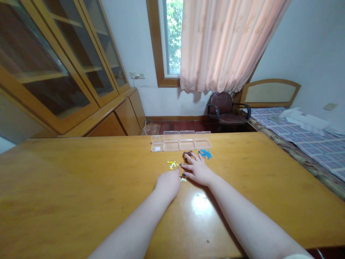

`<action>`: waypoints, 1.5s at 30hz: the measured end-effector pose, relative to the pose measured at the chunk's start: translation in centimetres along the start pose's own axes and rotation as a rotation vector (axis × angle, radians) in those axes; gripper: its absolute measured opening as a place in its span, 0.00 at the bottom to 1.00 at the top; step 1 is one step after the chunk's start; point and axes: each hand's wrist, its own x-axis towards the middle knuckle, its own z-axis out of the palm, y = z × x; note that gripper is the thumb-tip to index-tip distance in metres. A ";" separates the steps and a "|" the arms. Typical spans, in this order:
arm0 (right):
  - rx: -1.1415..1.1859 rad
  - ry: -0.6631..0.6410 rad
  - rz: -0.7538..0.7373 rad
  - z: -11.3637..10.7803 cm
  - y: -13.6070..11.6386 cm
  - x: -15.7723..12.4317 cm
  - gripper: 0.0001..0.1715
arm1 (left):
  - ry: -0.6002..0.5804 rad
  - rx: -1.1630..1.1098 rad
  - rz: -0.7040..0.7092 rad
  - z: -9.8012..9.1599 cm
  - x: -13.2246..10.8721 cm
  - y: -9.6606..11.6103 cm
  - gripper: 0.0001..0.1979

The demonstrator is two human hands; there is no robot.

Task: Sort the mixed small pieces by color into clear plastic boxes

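My right hand [197, 168] lies flat on the wooden table [81, 187] with its fingers spread, fingertips at a small brown heap of pieces [185, 154]. My left hand [168, 183] is curled closed just left of it, its fingers hidden; a few yellow bits [183, 179] show between the two hands. More small yellow pieces [171, 164] lie just beyond the left hand. A cluster of blue pieces [205, 154] sits right of the brown heap. Behind them stands a row of clear plastic boxes [180, 142] with lids open.
A wooden glass-door cabinet [67, 72] runs along the left wall. Beyond the table's far edge stand a dark office chair [225, 109] and a bed [302, 136] at the right. A window with a pink curtain [223, 43] is ahead.
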 end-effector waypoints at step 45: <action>0.135 0.050 -0.045 -0.3 1.0 0.0 0.15 | 0.080 -0.051 0.092 2.0 2.5 -1.4 0.25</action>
